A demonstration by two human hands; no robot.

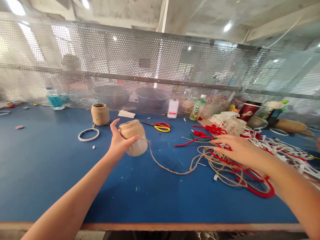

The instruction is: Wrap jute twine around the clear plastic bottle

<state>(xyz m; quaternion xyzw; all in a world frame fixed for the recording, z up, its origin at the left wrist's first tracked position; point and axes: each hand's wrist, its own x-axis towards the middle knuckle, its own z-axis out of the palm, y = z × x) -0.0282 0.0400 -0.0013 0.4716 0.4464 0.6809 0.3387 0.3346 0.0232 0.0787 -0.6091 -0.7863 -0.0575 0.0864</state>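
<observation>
left hand point(119, 142) gripping half-wrapped jar point(134, 142), holding it up off blue surface point(50, 166), fingers wrapping round it so jute twine point(170, 170) is trailing slack. right hand point(237, 150) hovering flat, fingers open, over twine tangle point(220, 165) and red cords point(257, 190).

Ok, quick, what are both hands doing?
Left hand: closed around a twine-wrapped jar.
Right hand: open, flat over the loose twine.

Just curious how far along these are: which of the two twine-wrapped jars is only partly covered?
The held jar, in the left hand: its lower part is bare, whereas the standing jar on the table looks wrapped all over.
</observation>
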